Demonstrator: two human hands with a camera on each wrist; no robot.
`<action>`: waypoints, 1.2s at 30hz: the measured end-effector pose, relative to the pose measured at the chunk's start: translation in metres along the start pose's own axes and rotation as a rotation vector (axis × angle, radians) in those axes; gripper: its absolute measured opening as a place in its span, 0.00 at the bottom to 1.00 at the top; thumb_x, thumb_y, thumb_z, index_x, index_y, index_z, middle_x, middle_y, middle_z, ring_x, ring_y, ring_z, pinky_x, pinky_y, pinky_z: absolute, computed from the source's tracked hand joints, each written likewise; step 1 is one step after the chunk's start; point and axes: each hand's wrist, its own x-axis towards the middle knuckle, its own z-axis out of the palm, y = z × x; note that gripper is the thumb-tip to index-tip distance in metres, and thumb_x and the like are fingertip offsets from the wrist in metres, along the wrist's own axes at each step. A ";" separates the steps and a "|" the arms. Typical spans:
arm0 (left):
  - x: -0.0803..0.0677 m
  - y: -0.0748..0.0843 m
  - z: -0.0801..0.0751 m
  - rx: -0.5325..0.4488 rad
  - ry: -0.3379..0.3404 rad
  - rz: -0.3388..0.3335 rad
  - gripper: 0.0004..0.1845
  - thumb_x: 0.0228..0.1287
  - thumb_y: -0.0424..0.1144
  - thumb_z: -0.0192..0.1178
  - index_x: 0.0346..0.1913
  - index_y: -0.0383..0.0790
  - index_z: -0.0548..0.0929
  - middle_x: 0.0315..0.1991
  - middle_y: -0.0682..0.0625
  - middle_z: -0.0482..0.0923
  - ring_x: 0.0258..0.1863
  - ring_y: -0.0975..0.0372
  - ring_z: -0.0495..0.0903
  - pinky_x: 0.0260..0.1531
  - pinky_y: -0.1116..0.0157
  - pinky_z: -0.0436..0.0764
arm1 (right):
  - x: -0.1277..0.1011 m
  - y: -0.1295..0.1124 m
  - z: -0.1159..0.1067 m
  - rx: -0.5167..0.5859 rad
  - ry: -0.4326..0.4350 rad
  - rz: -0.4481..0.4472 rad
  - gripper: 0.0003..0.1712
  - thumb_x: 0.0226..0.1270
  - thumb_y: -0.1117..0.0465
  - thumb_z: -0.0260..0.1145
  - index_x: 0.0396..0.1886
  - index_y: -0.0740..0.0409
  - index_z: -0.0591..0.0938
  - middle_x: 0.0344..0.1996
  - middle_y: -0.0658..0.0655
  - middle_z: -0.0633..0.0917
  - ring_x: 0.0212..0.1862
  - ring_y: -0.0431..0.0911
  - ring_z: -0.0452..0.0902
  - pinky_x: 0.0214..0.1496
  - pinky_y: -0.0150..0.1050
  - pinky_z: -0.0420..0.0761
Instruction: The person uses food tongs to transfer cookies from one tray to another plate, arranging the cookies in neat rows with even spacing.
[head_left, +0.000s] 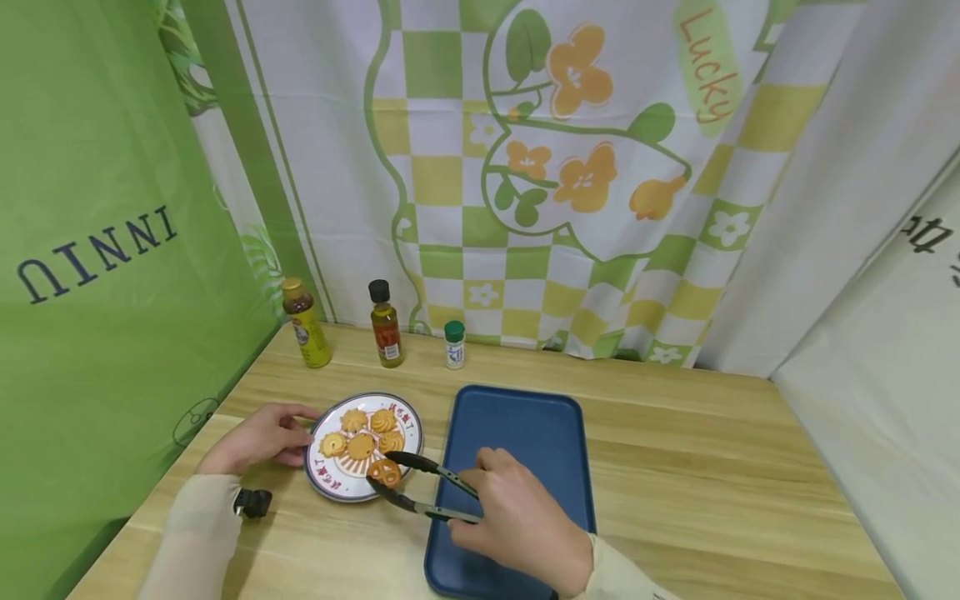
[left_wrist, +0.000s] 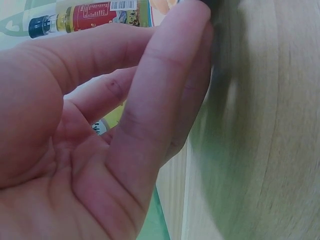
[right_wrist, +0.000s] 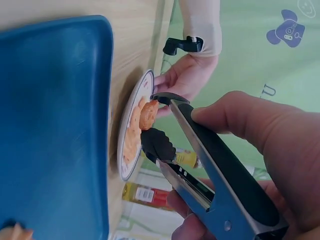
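In the head view, my left hand (head_left: 262,437) holds the left rim of a round white plate (head_left: 330,482) with a blue edge. Several golden cookies (head_left: 362,446) lie on it, and a darker pretzel-shaped cookie (head_left: 385,473) sits toward its right side. My right hand (head_left: 521,521) grips black-and-metal tongs (head_left: 420,505) over the blue tray's left edge. The tong tips lie on either side of the pretzel-shaped cookie, as the right wrist view also shows. In the left wrist view, the left hand's (left_wrist: 135,115) fingers bend toward the plate edge, which is mostly hidden.
The blue tray (head_left: 517,417) lies right of the plate; a small tan piece (right_wrist: 15,233) shows at its corner in the right wrist view. Behind stand a yellow-labelled bottle (head_left: 307,329), a black-capped oil bottle (head_left: 386,329) and a green-capped shaker (head_left: 454,346), near the curtain.
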 end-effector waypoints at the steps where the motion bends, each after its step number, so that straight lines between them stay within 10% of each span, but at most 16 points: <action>1: 0.000 0.000 0.000 0.001 -0.004 0.007 0.29 0.80 0.27 0.61 0.78 0.20 0.71 0.46 0.38 0.79 0.36 0.57 0.87 0.38 0.64 0.97 | 0.003 -0.002 0.002 -0.006 0.004 -0.007 0.22 0.61 0.54 0.83 0.53 0.60 0.95 0.33 0.46 0.80 0.32 0.38 0.63 0.30 0.26 0.68; 20: -0.003 -0.001 -0.001 -0.028 -0.016 0.026 0.30 0.79 0.26 0.62 0.79 0.19 0.70 0.45 0.38 0.80 0.35 0.57 0.88 0.39 0.62 0.98 | 0.052 -0.024 0.036 -0.095 0.040 -0.108 0.11 0.58 0.53 0.82 0.29 0.54 0.90 0.28 0.45 0.77 0.31 0.37 0.65 0.27 0.27 0.65; 36: 0.000 -0.001 0.000 -0.010 -0.007 0.011 0.29 0.80 0.26 0.61 0.79 0.20 0.70 0.46 0.38 0.80 0.36 0.56 0.88 0.39 0.62 0.98 | 0.053 -0.023 0.041 -0.101 0.023 -0.073 0.14 0.57 0.51 0.83 0.31 0.56 0.91 0.32 0.47 0.80 0.33 0.38 0.67 0.29 0.27 0.69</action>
